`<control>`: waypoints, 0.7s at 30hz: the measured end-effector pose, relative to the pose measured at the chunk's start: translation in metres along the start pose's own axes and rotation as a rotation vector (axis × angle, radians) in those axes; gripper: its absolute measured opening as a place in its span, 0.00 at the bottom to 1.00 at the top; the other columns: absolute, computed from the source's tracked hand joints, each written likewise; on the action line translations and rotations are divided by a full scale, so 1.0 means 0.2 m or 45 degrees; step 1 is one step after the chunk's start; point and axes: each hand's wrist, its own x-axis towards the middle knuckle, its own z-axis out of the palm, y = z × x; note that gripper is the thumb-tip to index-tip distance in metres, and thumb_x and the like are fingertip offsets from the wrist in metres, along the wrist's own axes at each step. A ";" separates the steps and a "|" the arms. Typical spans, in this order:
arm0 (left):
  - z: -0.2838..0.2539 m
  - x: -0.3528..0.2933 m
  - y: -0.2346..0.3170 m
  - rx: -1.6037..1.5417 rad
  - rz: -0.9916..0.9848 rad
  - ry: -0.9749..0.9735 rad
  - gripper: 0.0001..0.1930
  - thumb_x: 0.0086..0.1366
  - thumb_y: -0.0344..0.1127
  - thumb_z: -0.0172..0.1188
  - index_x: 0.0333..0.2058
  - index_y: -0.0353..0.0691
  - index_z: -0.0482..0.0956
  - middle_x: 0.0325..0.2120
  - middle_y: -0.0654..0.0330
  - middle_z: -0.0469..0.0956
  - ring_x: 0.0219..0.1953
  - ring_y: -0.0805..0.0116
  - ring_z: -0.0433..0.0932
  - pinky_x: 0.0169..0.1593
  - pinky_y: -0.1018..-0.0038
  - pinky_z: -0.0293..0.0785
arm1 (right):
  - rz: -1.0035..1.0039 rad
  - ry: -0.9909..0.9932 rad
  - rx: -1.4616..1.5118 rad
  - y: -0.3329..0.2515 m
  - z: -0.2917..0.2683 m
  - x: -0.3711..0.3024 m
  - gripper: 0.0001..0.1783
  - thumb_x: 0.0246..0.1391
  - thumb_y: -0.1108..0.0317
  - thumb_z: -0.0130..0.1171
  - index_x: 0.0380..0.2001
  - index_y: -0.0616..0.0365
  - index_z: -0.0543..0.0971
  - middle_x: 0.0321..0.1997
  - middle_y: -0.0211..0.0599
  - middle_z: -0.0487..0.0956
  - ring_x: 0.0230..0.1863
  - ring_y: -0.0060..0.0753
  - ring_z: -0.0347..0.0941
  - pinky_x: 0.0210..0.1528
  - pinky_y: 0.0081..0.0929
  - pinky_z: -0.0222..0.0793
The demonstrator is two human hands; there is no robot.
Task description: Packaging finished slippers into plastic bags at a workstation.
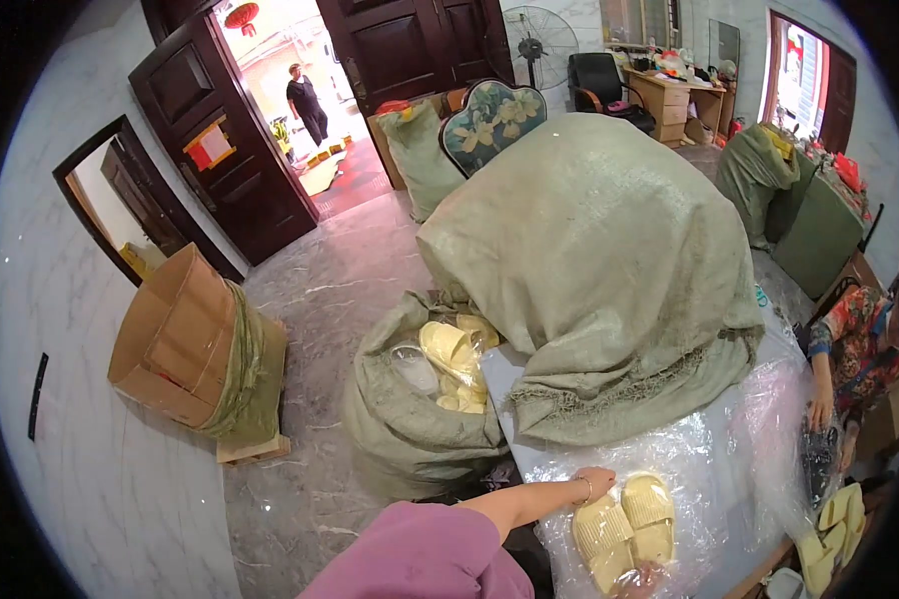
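A pair of pale yellow slippers (625, 529) with ribbed straps lies on clear plastic bags (689, 459) at the table's near edge. My left hand (596, 482) reaches in from the left, closed, beside the slippers' far end; its fingers seem to pinch the clear plastic there. At the slippers' near end, my right hand (645, 577) shows only in part, its fingers against the soles and blurred by shiny plastic. More yellow slippers (453, 357) fill an open woven sack (400, 439) left of the table.
A big covered green woven bundle (589, 260) takes up the table's far side. At right, another person's hand (820, 409) is near a dark object, with loose yellow slippers (835, 534) below. A large cardboard box (185, 349) stands on a pallet at left. Someone stands outside the open door (225, 140).
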 end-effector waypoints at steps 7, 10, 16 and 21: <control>-0.08 -0.04 0.11 0.114 0.050 -0.125 0.16 0.61 0.46 0.43 0.36 0.45 0.76 0.35 0.50 0.77 0.40 0.52 0.75 0.41 0.58 0.70 | -0.197 -0.079 -0.021 -0.37 -0.05 0.30 0.21 0.41 0.68 0.55 0.43 0.59 0.73 0.50 0.51 0.69 0.53 0.53 0.62 0.56 0.47 0.56; -0.05 -0.06 0.09 0.102 -0.003 -0.098 0.16 0.61 0.46 0.43 0.35 0.44 0.77 0.35 0.49 0.77 0.40 0.52 0.76 0.42 0.59 0.69 | -0.205 -0.249 -0.085 -0.18 0.11 0.36 0.24 0.38 0.63 0.61 0.44 0.53 0.73 0.52 0.50 0.69 0.56 0.56 0.60 0.60 0.52 0.52; 0.16 0.07 -0.03 0.178 -0.084 0.071 0.15 0.61 0.44 0.44 0.38 0.44 0.77 0.37 0.51 0.77 0.40 0.53 0.75 0.45 0.57 0.68 | -0.140 -0.234 0.057 0.00 -0.13 0.07 0.23 0.36 0.80 0.47 0.42 0.66 0.72 0.52 0.57 0.66 0.55 0.60 0.57 0.57 0.47 0.50; 0.11 0.17 -0.25 0.007 -0.002 0.426 0.15 0.65 0.40 0.40 0.32 0.38 0.73 0.32 0.47 0.75 0.37 0.48 0.73 0.41 0.57 0.68 | 0.369 0.025 -0.080 0.23 -0.59 -0.31 0.23 0.34 0.85 0.45 0.40 0.66 0.69 0.52 0.62 0.64 0.55 0.62 0.55 0.57 0.51 0.51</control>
